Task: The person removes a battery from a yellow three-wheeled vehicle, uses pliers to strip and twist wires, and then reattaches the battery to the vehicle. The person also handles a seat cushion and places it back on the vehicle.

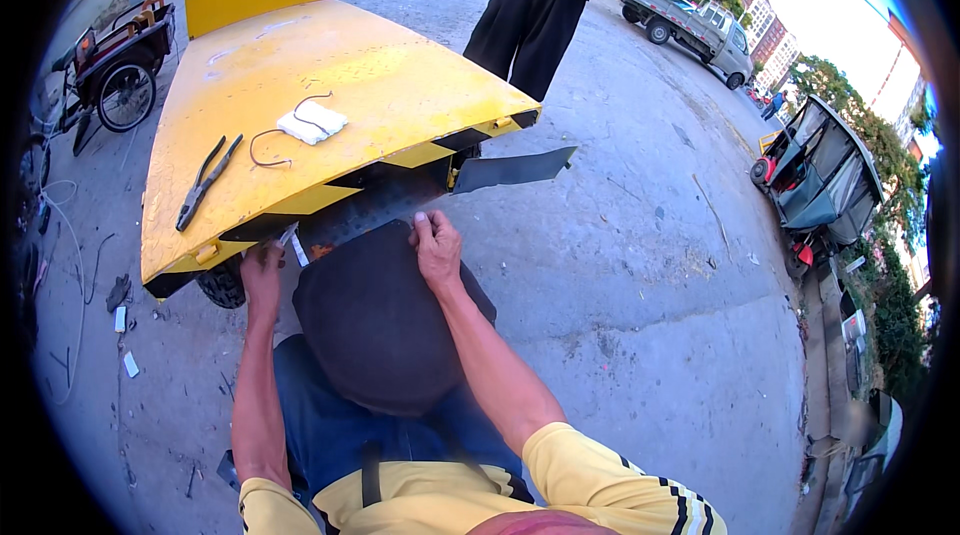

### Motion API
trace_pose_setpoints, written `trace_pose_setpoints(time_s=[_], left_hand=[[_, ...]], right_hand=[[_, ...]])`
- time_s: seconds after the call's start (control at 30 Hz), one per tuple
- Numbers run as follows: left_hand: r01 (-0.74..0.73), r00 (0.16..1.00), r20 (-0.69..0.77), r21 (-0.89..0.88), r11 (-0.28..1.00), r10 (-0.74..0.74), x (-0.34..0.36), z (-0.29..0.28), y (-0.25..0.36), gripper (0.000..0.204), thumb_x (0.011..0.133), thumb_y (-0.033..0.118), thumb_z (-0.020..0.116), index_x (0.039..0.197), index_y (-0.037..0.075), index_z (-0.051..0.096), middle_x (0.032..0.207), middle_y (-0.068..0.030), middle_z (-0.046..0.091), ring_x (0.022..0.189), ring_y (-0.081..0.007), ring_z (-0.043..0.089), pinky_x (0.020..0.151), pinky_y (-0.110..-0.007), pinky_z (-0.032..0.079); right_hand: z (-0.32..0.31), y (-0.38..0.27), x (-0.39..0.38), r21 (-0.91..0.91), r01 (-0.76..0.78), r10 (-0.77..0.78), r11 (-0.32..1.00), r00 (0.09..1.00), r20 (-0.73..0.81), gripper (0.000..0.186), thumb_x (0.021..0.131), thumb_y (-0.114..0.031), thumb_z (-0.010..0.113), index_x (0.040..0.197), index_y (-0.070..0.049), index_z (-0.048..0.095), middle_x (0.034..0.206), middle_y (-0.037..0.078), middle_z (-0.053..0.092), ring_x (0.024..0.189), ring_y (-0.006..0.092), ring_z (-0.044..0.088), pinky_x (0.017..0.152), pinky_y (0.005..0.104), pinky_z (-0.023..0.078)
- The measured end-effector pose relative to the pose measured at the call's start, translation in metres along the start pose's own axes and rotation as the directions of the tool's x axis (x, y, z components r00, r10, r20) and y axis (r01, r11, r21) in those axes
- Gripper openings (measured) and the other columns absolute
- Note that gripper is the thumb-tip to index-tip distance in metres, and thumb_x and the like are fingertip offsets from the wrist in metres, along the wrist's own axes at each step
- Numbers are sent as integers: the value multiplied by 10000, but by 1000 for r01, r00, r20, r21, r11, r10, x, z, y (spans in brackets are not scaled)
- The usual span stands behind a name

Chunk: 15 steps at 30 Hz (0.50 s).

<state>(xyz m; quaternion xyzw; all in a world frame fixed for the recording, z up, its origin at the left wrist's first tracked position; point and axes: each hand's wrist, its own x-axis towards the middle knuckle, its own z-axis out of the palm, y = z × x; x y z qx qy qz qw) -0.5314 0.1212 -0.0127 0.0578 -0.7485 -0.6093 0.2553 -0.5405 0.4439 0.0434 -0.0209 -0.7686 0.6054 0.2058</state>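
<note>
A yellow flatbed cart (330,65) with a black-and-yellow striped end stands in front of me. My left hand (262,273) is closed at the underside of that end, beside a small pale strip (300,247); what its fingers hold is partly hidden. Near a dark panel (370,215) beneath the edge, my right hand (436,247) is closed, thumb and finger pinched together; anything between them is too small to tell. A dark rounded, cloth-like thing (385,325) lies between my forearms, above my knees. On the deck rest pliers (208,185), a white folded pad (313,122) and a dark bent wire (268,157).
A dark flap (512,171) juts out from the cart's right corner. One wheel (222,285) shows below the left side. Behind the cart a person (530,15) stands in black trousers. A tricycle (122,75), a grey truck (690,30) and a covered vehicle (825,175) stand farther off.
</note>
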Motion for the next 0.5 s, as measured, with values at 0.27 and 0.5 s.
trace_pose_setpoints(time_s=[0.27, 0.5], left_hand=[[-43, 999, -24, 104, 994, 46, -3, -2, 3, 323, 1038, 245, 705, 1190, -39, 707, 866, -55, 686, 761, -136, 599, 691, -320, 501], [-262, 941, -89, 415, 871, 326, 8, 0, -11, 306, 1044, 239, 690, 1199, -23, 724, 1035, -178, 797, 915, -321, 730, 864, -397, 540]], right_hand=[[3, 5, 1, 43, -20, 20, 999, 1000, 8, 326, 1084, -321, 624, 951, -28, 678, 683, 42, 675, 652, 136, 648, 640, 321, 504], [2, 5, 2, 31, -23, 21, 999, 999, 46, 301, 1093, -302, 610, 973, -42, 704, 685, 36, 676, 646, 121, 632, 633, 315, 494]])
